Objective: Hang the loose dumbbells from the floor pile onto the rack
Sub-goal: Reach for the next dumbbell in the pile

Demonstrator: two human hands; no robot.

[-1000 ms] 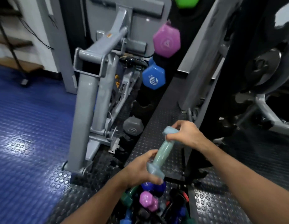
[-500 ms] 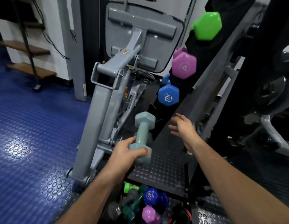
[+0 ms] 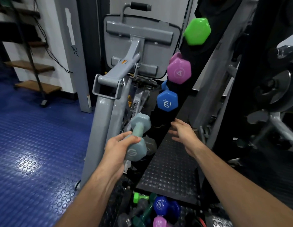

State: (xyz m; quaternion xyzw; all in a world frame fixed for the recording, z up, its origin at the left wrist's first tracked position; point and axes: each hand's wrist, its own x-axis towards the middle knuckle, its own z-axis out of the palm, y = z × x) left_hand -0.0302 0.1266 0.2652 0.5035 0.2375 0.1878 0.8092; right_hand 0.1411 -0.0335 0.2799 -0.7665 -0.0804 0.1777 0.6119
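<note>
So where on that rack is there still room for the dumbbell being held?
Room shows on the black rack between the blue dumbbell and grey dumbbell, beside the pale dumbbell. Higher up, purple and green crowd it.

The pale blue-grey dumbbell [image 3: 139,136] wore a smooth, satiny coating, as did the glossier green [image 3: 197,31], purple [image 3: 179,72] and blue [image 3: 167,100] ones on the matt black rack [image 3: 188,89]. The blue floor [image 3: 32,145] was shiny studded rubber; the folded bench frame [image 3: 103,115] was grey painted metal.
</note>
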